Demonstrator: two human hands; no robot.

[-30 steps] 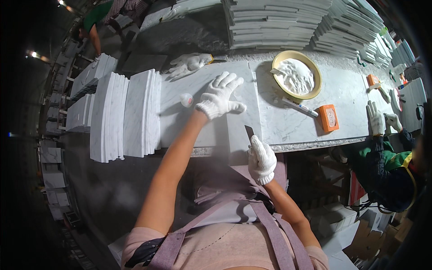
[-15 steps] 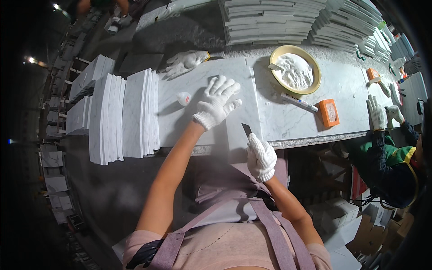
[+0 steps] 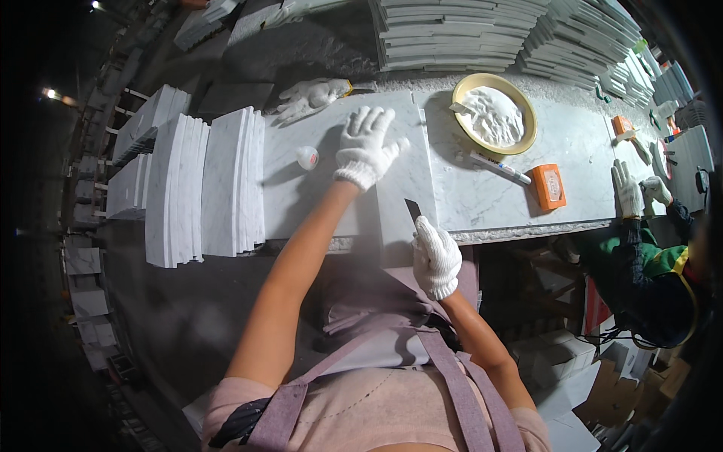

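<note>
My left hand (image 3: 367,148), in a white knit glove, lies with spread fingers on a white marble tile (image 3: 398,197) near the middle of the bench. The tile's near end reaches out past the bench edge toward me. Just beyond that edge, my right hand (image 3: 436,260), also gloved, is closed around a dark flat scraper blade (image 3: 412,208). Its slanted tip points away from me; the rest is hidden in the glove. Left of my left hand stands a small clear plastic bottle (image 3: 307,157). A spare white glove (image 3: 310,100) rests farther back.
Marble tiles (image 3: 226,181) stand on edge at left; tall tile stacks (image 3: 459,34) rise behind. At right are a yellow bowl (image 3: 532,124) of white powder, a marker pen (image 3: 500,167) and an orange box (image 3: 549,187). A co-worker's gloved hands (image 3: 628,188) are at far right.
My left hand has slid away from me over the tile, fingers still spread. The right hand keeps the blade in almost the same place. At the far upper left, another person's hands have left view.
</note>
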